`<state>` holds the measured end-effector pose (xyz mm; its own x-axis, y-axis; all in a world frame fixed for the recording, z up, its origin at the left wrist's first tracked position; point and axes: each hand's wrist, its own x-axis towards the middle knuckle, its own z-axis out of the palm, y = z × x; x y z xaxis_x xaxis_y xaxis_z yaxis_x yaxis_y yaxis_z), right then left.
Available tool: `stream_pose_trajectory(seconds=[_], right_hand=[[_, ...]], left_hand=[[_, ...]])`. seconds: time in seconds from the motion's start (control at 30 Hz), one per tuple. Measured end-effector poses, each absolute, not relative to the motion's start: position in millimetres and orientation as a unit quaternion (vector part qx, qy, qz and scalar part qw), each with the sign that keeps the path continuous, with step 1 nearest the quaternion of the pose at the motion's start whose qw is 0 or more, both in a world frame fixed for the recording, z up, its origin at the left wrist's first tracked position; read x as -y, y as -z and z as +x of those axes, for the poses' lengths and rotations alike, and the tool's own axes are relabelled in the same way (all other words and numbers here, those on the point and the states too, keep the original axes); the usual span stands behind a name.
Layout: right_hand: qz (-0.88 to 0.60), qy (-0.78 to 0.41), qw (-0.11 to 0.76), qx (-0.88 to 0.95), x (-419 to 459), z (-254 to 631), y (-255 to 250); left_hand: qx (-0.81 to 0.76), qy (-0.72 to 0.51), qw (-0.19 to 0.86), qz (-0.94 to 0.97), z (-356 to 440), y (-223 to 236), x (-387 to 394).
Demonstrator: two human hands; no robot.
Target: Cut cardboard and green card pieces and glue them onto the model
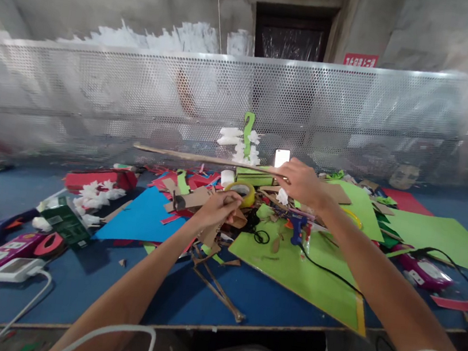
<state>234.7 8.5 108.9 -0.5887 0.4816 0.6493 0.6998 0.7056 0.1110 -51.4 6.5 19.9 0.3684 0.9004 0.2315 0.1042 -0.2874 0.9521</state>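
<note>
My right hand point(305, 184) is raised over the cluttered table, its fingers closed on one end of a long thin brown strip point(201, 159). The strip points left, nearly level, above the scraps. Lower and to the left, my left hand point(221, 207) has its fingers pinched together; anything between them is too small to make out. Just behind it lies a roll of yellow tape point(243, 193). A brown cardboard piece point(191, 198) lies beside it. A blue glue gun point(296, 229) rests on green card point(312, 268) below my right wrist.
A perforated metal screen point(161, 101) runs along the back. Before it stand a white-and-green paper figure point(247, 145) and a phone point(282, 158). Left are a green box point(66, 223), blue card point(141, 217) and a purple power strip point(0, 259); another purple power strip point(425, 272) lies right.
</note>
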Motion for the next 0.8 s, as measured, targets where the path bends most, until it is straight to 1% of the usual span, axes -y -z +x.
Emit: stream_pose_trajectory(seconds=[0.13,0.2,0.27,0.33,0.4,0.43,0.47,0.53,0.63,0.73,0.8], right_hand=[[-0.432,0.112,0.445,0.776,-9,280,-120],[-0.475,0.099,0.488,0.726,-15,310,-125],[-0.486,0.083,0.554,0.671,-22,344,-129],[-0.504,0.048,0.613,0.606,-28,379,-131],[-0.548,-0.013,0.645,0.532,-27,412,-131],[-0.59,-0.045,0.643,0.485,-24,427,-129],[-0.636,-0.066,0.624,0.449,-19,441,-127],[-0.678,-0.07,0.601,0.418,-6,464,-118],[-0.739,-0.051,0.55,0.386,11,489,-100],[-0.79,-0.019,0.473,0.39,15,504,-80],[-0.807,0.023,0.417,0.418,13,511,-69]], left_hand=[[-0.368,-0.436,0.471,0.673,-52,-20,-8],[-0.364,-0.45,0.463,0.671,-51,-21,-9],[-0.363,-0.461,0.46,0.666,-51,-22,-10],[-0.361,-0.477,0.463,0.654,-52,-21,-12],[-0.365,-0.491,0.463,0.642,-54,-20,-14],[-0.37,-0.494,0.461,0.637,-55,-19,-15],[-0.378,-0.495,0.46,0.633,-55,-17,-16],[-0.395,-0.485,0.459,0.631,-56,-15,-18],[-0.408,-0.456,0.444,0.654,-55,-14,-18],[-0.41,-0.436,0.421,0.681,-56,-18,-17],[-0.411,-0.434,0.398,0.696,-57,-21,-16]])
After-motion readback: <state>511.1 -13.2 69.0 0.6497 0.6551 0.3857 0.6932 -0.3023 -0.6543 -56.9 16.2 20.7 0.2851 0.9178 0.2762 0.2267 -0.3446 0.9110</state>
